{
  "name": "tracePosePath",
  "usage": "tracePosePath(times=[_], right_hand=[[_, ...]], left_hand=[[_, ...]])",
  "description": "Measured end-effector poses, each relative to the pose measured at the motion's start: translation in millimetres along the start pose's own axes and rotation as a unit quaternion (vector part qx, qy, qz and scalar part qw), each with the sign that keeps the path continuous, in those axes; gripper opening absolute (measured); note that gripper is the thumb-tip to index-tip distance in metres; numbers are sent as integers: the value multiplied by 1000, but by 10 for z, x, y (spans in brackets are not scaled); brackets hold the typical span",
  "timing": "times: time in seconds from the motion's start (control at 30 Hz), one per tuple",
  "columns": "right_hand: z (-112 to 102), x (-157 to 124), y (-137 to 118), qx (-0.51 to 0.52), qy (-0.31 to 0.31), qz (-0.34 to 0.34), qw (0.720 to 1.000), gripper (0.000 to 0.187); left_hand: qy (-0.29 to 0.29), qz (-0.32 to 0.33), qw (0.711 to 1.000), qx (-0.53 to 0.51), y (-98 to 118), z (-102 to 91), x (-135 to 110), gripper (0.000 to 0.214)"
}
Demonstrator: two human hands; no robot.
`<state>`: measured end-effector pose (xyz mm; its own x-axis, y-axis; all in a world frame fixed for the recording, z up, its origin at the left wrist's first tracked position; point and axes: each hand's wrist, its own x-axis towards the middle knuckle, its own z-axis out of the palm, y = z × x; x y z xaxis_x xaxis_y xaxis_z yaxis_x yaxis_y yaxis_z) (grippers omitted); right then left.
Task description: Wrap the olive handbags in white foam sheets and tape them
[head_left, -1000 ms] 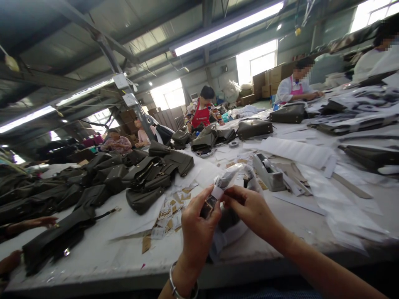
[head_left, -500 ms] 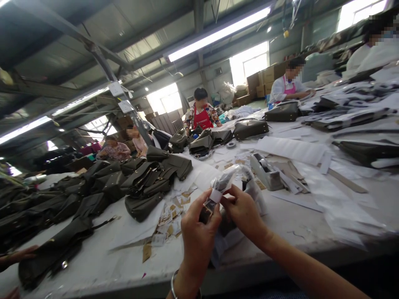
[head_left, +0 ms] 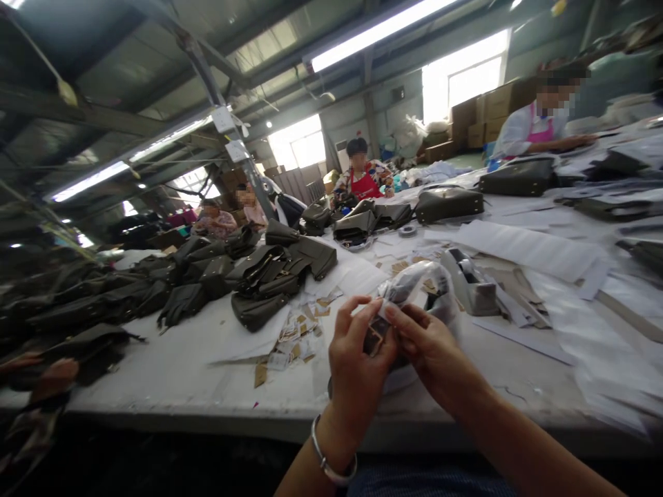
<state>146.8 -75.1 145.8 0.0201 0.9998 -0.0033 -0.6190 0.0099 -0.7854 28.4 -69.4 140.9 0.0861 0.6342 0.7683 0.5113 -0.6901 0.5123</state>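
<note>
My left hand (head_left: 357, 362) and my right hand (head_left: 427, 348) meet just above the near edge of a long white table (head_left: 170, 376). Both pinch a small dark part wrapped in clear plastic film (head_left: 414, 286); a metal buckle on it shows between my thumbs. The film billows up behind my fingers. A silver bangle (head_left: 331, 464) circles my left wrist. A grey tape dispenser (head_left: 469, 279) stands just beyond my right hand.
Dark green bags (head_left: 269, 279) lie heaped across the left and middle of the table. Brown paper tags (head_left: 298, 335) and white sheets (head_left: 523, 245) litter it. Several people work at the far side, and another person's hand (head_left: 49, 376) rests at the left edge.
The view has swung to the right. My hands have drawn closer together on the wrapped part, and the white label seen earlier at its top no longer shows.
</note>
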Motion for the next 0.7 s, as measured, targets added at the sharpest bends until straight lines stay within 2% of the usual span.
tracePosePath(times=[0.17, 0.27, 0.33, 0.4, 0.47, 0.53, 0.6, 0.7], right_hand=[[-5, 60, -7, -27, 25, 17, 999, 40], [-117, 83, 2, -66, 19, 20, 997, 37], [-245, 87, 11, -99, 13, 23, 995, 38], [-392, 73, 10, -150, 20, 22, 988, 45], [-539, 42, -2, -242, 36, 0, 969, 54], [-671, 8, -10, -361, 49, -36, 931, 56], [-786, -17, 6, -459, 51, -67, 885, 57], [-935, -31, 99, -533, 32, -85, 841, 58]], left_hand=[[-31, 0, 999, -34, 38, -19, -33, 43], [-70, 5, 995, -74, 2, -154, -76, 40], [-54, -12, 995, -86, -140, -267, -113, 36], [-6, -69, 996, -62, -433, -378, -147, 31], [30, -163, 986, -7, -861, -485, -187, 27], [5, -230, 972, 55, -1348, -587, -248, 27], [-19, -258, 962, 89, -1791, -676, -337, 23], [-80, -286, 944, 143, -2235, -750, -498, 17]])
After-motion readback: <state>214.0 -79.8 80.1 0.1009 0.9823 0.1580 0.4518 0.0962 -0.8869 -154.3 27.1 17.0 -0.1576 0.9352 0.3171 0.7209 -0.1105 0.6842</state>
